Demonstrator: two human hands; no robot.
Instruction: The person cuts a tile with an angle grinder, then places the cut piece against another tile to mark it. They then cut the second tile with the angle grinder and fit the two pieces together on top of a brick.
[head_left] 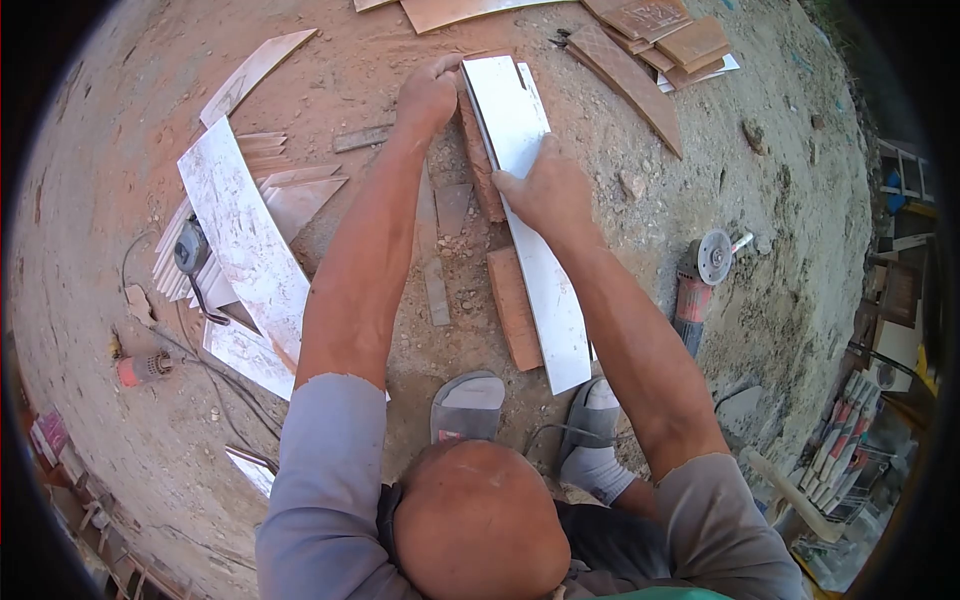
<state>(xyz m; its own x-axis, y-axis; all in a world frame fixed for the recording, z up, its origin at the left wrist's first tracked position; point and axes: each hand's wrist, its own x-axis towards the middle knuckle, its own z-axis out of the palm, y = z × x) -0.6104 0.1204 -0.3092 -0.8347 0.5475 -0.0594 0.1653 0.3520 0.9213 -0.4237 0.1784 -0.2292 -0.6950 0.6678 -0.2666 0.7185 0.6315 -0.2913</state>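
Observation:
A long white tile strip (545,270) lies lengthwise over red bricks (513,310) on the dirt ground. A short dark notch shows near its far end, and a second strip's edge seems to lie beneath it. My left hand (430,97) is closed at the strip's far left corner, its fingertips partly hidden. Across the middle of the strip, my right hand (550,188) grips it with the thumb on the left edge; the other fingers are mostly out of sight on the far side.
An angle grinder (703,275) lies at right. To the left are stacked tile pieces (240,220), a round dark tool (190,247), a red tool (145,370) and cables. Brown tile offcuts (660,35) lie at the far right. My sandalled feet (468,405) are close to the strip.

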